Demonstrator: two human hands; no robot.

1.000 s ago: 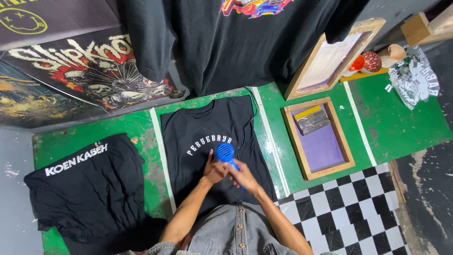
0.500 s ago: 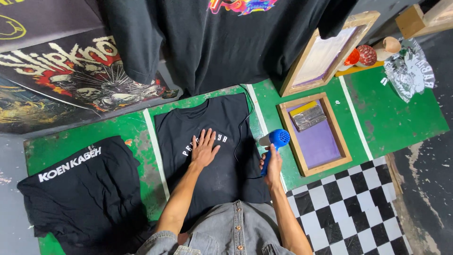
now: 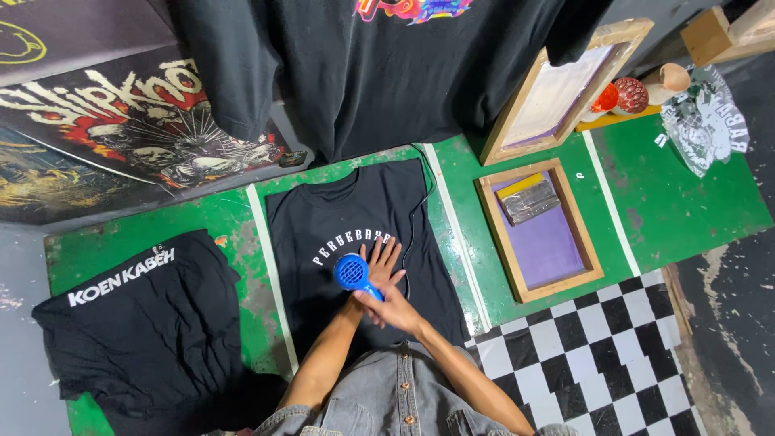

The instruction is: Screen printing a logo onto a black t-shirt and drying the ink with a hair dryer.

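Observation:
A black T-shirt with an arc of white printed letters lies flat on the green table in front of me. My left hand rests flat on the shirt, fingers spread, just below the letters. My right hand grips the handle of a small blue hair dryer, whose round head hovers over the shirt right beside my left hand. The dryer's black cord runs up across the shirt's right side.
A second black printed shirt lies at the left. A wooden screen-printing frame with purple mesh and a squeegee sits to the right, another frame leans behind it. Dark shirts hang above; a checkered floor shows at lower right.
My right hand has brought the blue dryer from the shirt's right edge back left over the print. My left hand has slid right and sits next to the dryer.

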